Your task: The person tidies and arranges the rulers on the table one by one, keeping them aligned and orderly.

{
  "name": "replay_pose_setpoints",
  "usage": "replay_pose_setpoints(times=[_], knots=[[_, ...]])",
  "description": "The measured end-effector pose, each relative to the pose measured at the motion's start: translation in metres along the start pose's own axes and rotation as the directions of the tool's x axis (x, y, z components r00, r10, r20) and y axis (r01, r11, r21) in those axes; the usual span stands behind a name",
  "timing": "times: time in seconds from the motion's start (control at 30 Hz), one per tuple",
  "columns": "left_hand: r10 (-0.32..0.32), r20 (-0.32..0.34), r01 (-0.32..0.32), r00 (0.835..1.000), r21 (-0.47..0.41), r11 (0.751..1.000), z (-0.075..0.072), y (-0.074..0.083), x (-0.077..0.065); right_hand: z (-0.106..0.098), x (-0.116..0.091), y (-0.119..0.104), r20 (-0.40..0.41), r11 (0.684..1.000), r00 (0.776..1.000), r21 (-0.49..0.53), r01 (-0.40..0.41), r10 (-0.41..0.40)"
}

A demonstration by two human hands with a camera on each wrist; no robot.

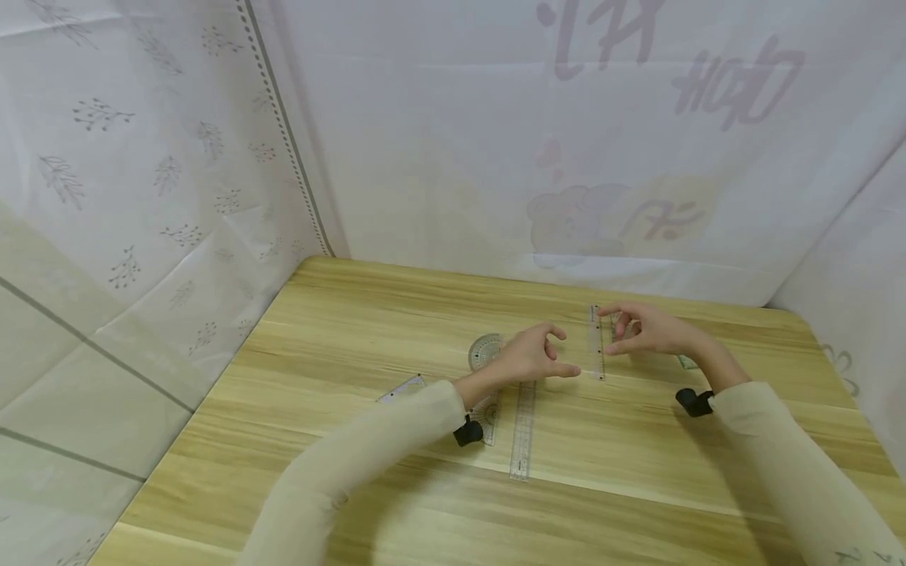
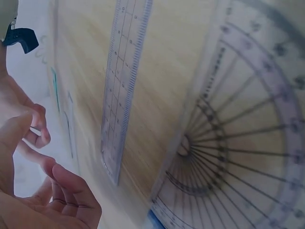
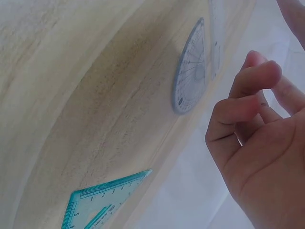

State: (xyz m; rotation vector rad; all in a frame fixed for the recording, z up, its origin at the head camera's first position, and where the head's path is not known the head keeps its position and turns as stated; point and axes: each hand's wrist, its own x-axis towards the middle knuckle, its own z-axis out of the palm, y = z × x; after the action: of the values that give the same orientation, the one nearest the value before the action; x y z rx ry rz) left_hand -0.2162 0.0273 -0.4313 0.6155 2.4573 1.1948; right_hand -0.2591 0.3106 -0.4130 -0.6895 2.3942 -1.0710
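Observation:
My left hand (image 1: 527, 355) hovers over the middle of the table, thumb and index finger spread, with nothing between them. A clear ruler (image 1: 522, 436) lies below it, and a clear half-round protractor (image 1: 484, 350) lies beside its wrist. To the right, my right hand (image 1: 654, 328) has its thumb and index fingertips near a second clear ruler (image 1: 597, 346). In the right wrist view that ruler (image 3: 217, 43) lies flat, apart from the bent fingers. A protractor (image 3: 191, 69) lies next to it, mostly covered by the right hand in the head view.
A green-edged set square (image 1: 688, 362) lies near the right wrist, partly covered. Near the left forearm are a clear, purple-tinted drawing tool (image 1: 403, 387) and a clear piece with protractor markings (image 1: 487, 415), both partly covered. Printed cloth (image 1: 439, 157) hangs behind the wooden table (image 1: 283, 424).

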Motion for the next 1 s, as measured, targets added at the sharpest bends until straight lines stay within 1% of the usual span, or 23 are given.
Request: replay_pose_setpoints(times=[0.2, 0.33, 0.43, 0.6, 0.67, 0.83, 1.0], knots=[[-0.025, -0.018, 0.026, 1.0, 0.083, 0.996, 0.006, 0.007, 0.009, -0.002, 0.003, -0.001, -0.017, 1.0, 1.0, -0.023, 0.001, -0.001], [-0.051, -0.038, 0.055, 0.998, 0.103, 0.993, 0.012, 0.011, 0.015, -0.004, 0.007, -0.003, -0.026, 0.999, 1.0, -0.031, -0.009, 0.008], [-0.075, -0.055, 0.08, 0.996, 0.104, 0.991, 0.016, 0.014, 0.02, -0.005, 0.01, -0.001, -0.031, 0.999, 0.999, -0.03, -0.024, 0.023], [-0.138, -0.074, 0.142, 0.988, 0.06, 0.988, 0.024, 0.018, 0.026, -0.008, 0.017, 0.0, -0.036, 0.996, 0.998, -0.081, -0.047, 0.045], [-0.167, -0.075, 0.172, 0.983, 0.063, 0.983, 0.028, 0.019, 0.03, -0.008, 0.019, 0.001, -0.033, 0.993, 0.998, -0.103, -0.052, 0.049], [-0.207, -0.068, 0.214, 0.976, 0.121, 0.969, 0.036, 0.023, 0.034, -0.009, 0.023, 0.004, -0.026, 0.988, 0.998, -0.139, -0.062, 0.059], [-0.207, -0.078, 0.217, 0.975, 0.169, 0.961, 0.042, 0.028, 0.032, -0.009, 0.027, 0.008, -0.027, 0.983, 0.997, -0.167, -0.071, 0.067]])
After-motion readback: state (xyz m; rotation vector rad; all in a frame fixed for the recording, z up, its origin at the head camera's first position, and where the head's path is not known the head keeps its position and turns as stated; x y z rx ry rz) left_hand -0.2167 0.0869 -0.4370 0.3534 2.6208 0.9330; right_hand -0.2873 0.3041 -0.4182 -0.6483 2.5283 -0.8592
